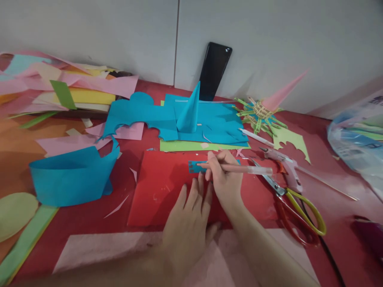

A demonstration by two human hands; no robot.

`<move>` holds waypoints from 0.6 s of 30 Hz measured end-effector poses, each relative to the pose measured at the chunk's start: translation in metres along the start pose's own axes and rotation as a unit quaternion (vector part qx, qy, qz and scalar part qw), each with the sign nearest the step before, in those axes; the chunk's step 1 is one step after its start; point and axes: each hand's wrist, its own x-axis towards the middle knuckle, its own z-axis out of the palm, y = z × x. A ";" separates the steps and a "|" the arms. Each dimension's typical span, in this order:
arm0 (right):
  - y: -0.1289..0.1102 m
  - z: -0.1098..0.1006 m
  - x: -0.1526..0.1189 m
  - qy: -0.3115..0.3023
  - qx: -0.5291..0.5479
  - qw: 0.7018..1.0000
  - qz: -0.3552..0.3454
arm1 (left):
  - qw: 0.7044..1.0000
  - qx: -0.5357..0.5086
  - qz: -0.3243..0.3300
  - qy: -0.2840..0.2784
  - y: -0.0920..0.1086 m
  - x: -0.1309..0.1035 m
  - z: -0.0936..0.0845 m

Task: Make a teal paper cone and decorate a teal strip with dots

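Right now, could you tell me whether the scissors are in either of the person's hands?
No, the scissors lie on the table to the right, while the right hand holds a pen and the left hand presses the red sheet.

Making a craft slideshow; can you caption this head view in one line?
Right hand draws with a pen on a small blue paper strip while left hand flattens red paper.

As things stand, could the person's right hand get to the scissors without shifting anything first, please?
Probably yes. The scissors lie uncovered on the table just right of the right hand, nothing between them; but that hand holds a pen, which would hamper a grip.
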 end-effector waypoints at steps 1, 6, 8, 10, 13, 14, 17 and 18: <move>-0.001 -0.001 0.000 0.013 -0.012 1.000 -0.006 | 1.000 0.001 -0.001 0.001 0.000 -0.001 0.000; -0.001 -0.002 0.001 0.047 -0.044 0.997 -0.030 | 1.000 0.013 -0.008 0.005 0.001 -0.002 0.004; -0.001 -0.002 0.000 0.046 -0.045 0.997 -0.031 | 1.000 0.017 -0.010 0.005 0.001 -0.002 0.004; 0.000 -0.002 0.000 0.050 -0.046 0.997 -0.031 | 1.000 0.018 -0.013 0.003 0.001 -0.002 0.004; 0.001 -0.002 0.001 0.051 -0.036 0.998 -0.027 | 1.000 0.018 -0.014 0.004 0.001 -0.002 0.004; 0.001 -0.002 0.001 0.050 -0.030 0.998 -0.024 | 1.000 0.019 -0.015 0.005 0.002 -0.002 0.004; 0.003 -0.002 0.002 0.052 -0.013 0.999 -0.011 | 1.000 0.022 -0.016 0.004 0.002 -0.003 0.004; 0.004 -0.002 0.002 0.055 -0.011 0.998 -0.006 | 1.000 0.023 -0.016 0.004 0.002 -0.003 0.005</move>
